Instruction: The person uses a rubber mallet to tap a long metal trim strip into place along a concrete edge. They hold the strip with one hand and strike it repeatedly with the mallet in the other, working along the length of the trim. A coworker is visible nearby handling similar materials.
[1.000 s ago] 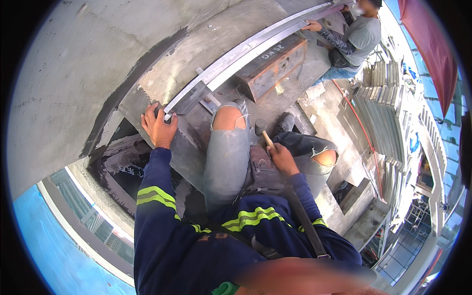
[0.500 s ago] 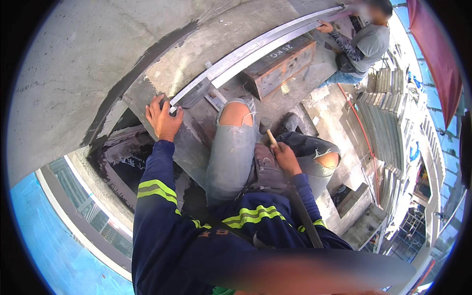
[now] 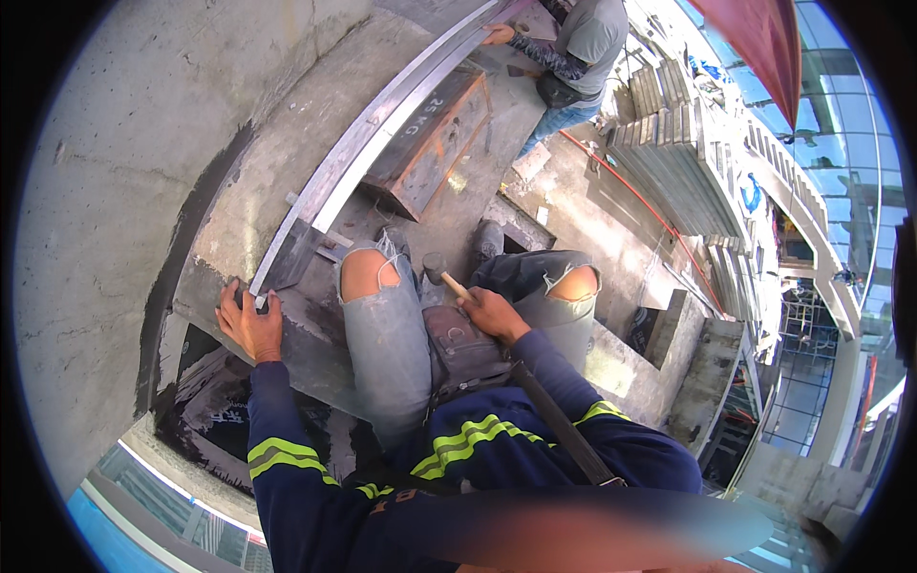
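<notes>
Along the upper left of the view, a long metal bar point(image 3: 377, 110) slants from the top edge down to the person's left hand point(image 3: 250, 329). The thumb and fingers are spread to either side of the bar's near end; whether this grip closes tightly on it cannot be told. Beside that end lies a flat grey piece point(image 3: 289, 256). At the far end, a co-worker's hand point(image 3: 498, 34) is on the bar too.

Over the last second the whole view has swung, so the bar, the knees and the box sit further left in it, and the co-worker point(image 3: 587, 48) is now cut off at the top. The left hand has stayed at the bar's end all the while, which suggests steadying rather than a fresh move. The right hand has kept its closed grip around the wooden handle of a hammer point(image 3: 451, 281), whose dark head points away between the knees; it seems to be waiting, well apart from the bar.

Nearer the body, a worn pouch point(image 3: 463, 344) rests between the thighs. Further out, a rusty box point(image 3: 430, 143) stands just beside the bar. Beyond it a red hose point(image 3: 650, 201) crosses the floor near stacked panels point(image 3: 669, 158), and a concrete wall point(image 3: 143, 143) fills the left.
</notes>
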### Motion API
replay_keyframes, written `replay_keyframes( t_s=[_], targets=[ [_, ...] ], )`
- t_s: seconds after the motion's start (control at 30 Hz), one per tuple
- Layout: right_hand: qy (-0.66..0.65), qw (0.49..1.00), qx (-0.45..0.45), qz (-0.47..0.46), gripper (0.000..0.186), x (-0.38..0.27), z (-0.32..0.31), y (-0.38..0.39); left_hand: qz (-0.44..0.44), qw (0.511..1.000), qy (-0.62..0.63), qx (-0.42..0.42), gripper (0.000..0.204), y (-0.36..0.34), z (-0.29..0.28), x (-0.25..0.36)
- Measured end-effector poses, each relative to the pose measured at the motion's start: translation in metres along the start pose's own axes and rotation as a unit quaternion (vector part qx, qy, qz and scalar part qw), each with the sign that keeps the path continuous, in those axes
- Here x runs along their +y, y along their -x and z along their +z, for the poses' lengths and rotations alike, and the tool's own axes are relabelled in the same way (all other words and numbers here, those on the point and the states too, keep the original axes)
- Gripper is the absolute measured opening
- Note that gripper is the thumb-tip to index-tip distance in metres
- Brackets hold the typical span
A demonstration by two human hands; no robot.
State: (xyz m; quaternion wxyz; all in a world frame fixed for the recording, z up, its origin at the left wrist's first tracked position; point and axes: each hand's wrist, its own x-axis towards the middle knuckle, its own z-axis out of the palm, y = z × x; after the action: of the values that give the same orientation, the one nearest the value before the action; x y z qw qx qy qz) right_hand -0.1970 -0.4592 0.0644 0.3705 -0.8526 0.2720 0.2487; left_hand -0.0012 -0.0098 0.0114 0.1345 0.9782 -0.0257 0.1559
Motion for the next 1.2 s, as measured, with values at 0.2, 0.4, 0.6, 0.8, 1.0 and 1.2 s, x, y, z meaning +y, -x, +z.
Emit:
replay_keyframes(
  t_s=[0.2, 0.4, 0.6, 0.8, 1.0, 1.2],
  targets=[
    [0.012, 1.0, 0.008, -0.002, 0.052, 0.0, 0.0, -0.001, -0.002, 1.0, 0.0, -0.005, 0.037, 0.0, 0.0, 0.0],
    [0.014, 1.0, 0.001, 0.002, 0.051, -0.002, -0.001, -0.001, 0.007, 1.0, 0.001, 0.007, 0.037, 0.001, 0.001, -0.002],
    [0.013, 1.0, 0.015, -0.016, 0.05, -0.002, 0.0, 0.001, 0.007, 1.0, -0.001, 0.001, 0.038, 0.0, 0.0, 0.0],
    [-0.003, 0.993, 0.078, -0.094, 0.043, -0.039, -0.029, 0.011, -0.019, 1.0, 0.009, -0.008, 0.036, -0.001, -0.001, 0.003],
    [-0.112, 0.97, 0.065, -0.207, 0.041, -0.166, -0.083, -0.012, -0.039, 0.998, 0.046, -0.017, 0.032, -0.002, -0.007, 0.005],
    [-0.006, 0.943, -0.004, -0.333, 0.042, -0.291, -0.078, -0.053, -0.052, 0.996, 0.054, -0.043, 0.035, -0.006, -0.018, 0.009]
  ],
)
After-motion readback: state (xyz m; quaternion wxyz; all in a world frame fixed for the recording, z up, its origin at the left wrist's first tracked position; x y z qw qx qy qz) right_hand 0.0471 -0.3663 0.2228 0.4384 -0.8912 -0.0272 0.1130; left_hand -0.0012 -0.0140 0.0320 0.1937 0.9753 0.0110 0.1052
